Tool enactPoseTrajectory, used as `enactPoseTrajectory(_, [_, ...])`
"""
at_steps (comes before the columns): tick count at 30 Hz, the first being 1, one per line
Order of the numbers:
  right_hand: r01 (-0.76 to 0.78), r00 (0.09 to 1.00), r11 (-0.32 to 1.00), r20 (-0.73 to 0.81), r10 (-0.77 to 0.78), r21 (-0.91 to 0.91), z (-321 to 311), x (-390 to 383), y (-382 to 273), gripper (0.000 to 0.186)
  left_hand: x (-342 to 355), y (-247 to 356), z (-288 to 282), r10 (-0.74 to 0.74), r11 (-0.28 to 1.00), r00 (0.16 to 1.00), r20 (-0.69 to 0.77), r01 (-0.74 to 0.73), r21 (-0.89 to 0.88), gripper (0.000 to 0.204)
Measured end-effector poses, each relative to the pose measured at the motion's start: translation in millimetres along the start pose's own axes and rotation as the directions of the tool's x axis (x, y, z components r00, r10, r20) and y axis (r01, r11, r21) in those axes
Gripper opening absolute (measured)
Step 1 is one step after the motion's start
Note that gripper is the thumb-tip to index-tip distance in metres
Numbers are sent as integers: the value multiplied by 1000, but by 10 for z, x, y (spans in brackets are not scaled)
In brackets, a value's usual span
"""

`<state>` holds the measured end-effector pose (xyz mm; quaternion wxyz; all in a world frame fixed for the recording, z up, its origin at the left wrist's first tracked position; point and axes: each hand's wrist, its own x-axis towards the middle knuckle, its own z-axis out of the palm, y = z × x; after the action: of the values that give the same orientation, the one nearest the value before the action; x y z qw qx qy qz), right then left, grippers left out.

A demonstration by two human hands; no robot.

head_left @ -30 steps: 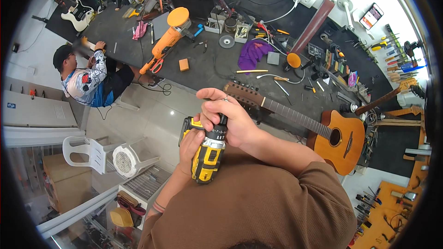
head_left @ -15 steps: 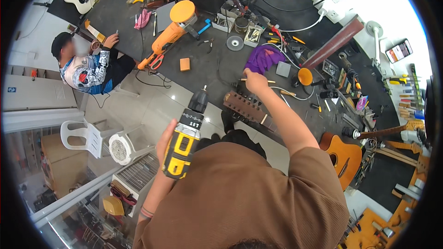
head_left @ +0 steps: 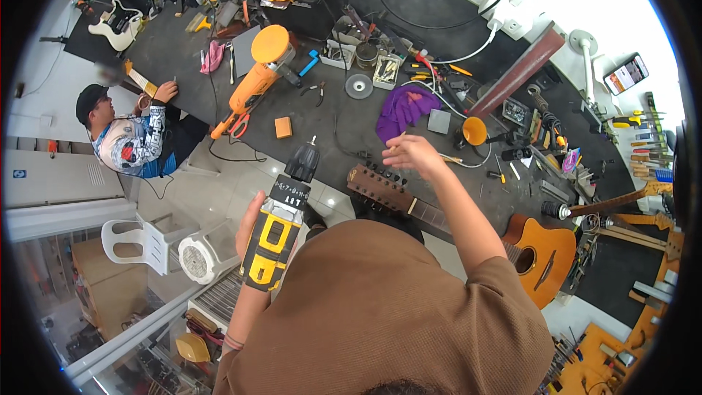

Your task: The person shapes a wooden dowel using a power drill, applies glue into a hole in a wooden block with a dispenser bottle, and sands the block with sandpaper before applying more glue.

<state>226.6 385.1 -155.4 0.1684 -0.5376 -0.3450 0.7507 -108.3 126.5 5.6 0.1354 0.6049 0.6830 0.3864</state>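
Gripped the drill (head_left: 274, 238) in the left hand (head_left: 250, 225), left of the guitar (head_left: 550, 252), with the right hand (head_left: 412, 155) above the counter (head_left: 314, 118), impossible to tell whether pinching anything, perhaps risking a scratched guitar through careless swinging.

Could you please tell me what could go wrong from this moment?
1. The drill in the left hand has a bit fitted; its tip might scratch the nearby guitar headstock if the hand swings right.
2. The guitar is close to the person's torso, so a careless turn could knock it.
3. The orange power tool has its handle end near the edge of the bench; a bump could perhaps tip it off.
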Motion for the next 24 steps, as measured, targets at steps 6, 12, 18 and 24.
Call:
enactPoseTrajectory(6, [-73, 989, 907, -85, 119, 414, -295, 461, 572, 24, 166, -74, 211, 40, 994, 997, 59, -34, -102, 98])
enactPoseTrajectory(12, [-270, 962, 710, 145, 233, 650, -110, 494, 347, 15, 150, -6, 282, -21, 998, 997, 68, 25, -54, 94])
enactPoseTrajectory(18, [-19, 979, 637, 143, -144, 771, 682, -398, -822, 16, 298, 381, 322, -338, 430, 846, 413, 529, -732, 51])
enactPoseTrajectory(24, [146, 953, 592, 47, -298, 793, 1213, -996, -1528, 22, 359, 486, 531, -565, 299, 682, 464, 693, -655, 47])
